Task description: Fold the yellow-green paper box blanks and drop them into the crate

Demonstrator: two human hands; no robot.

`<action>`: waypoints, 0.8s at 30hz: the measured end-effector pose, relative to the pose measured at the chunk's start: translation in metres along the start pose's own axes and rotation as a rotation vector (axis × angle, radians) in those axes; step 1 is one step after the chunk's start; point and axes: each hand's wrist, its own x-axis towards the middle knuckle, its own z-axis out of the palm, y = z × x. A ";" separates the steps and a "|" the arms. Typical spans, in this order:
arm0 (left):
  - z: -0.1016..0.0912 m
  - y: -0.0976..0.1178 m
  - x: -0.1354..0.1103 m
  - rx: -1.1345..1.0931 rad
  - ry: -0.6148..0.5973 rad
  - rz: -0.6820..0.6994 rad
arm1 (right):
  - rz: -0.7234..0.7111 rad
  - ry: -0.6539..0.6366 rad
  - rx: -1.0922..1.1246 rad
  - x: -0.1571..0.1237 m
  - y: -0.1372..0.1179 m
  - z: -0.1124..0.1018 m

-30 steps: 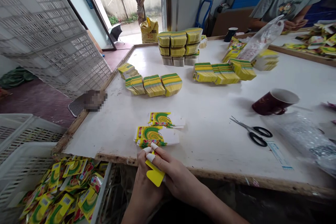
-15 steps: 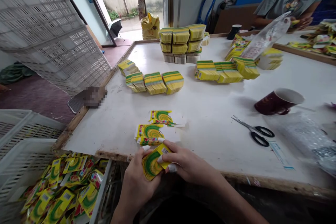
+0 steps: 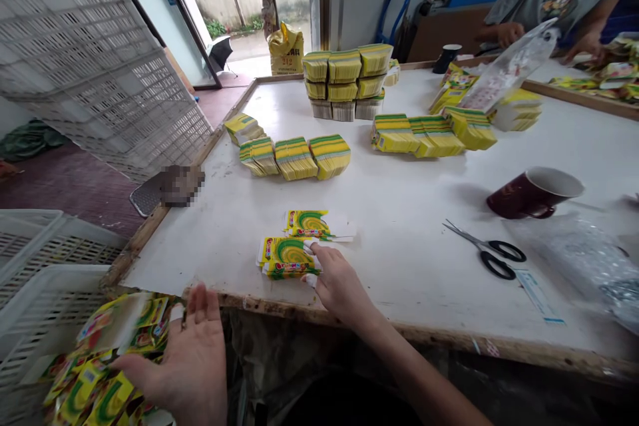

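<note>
Over the white crate at lower left, my left hand is open, palm up with fingers spread, holding nothing. A blurred yellow carton is just beyond it, above several loose yellow-green cartons in the crate. My right hand has its taped fingertips closed on the right end of the nearer small pile of yellow-green cartons on the table. How many cartons it grips I cannot tell. A second small pile of cartons lies just behind.
Bundled carton stacks stand farther back, with a taller block behind. To the right are scissors, a dark red mug and clear plastic wrap. Another person works at the far right. A wooden rim edges the table.
The carton held between both hands has left them. My left hand has swung left over the crate and opened; my right hand has moved up onto the nearer pile.
</note>
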 end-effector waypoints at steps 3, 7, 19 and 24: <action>0.000 -0.004 0.000 -0.024 0.051 -0.203 | 0.028 0.002 -0.073 0.010 0.005 0.009; 0.003 -0.026 -0.009 0.025 -0.004 -0.275 | 0.037 0.008 -0.074 0.011 0.004 0.014; 0.017 -0.041 -0.043 -0.038 -0.383 -0.089 | 0.119 -0.311 0.917 -0.031 -0.046 0.016; 0.034 -0.034 -0.033 -0.091 -0.252 -0.074 | 0.141 -0.235 0.789 -0.040 -0.054 0.023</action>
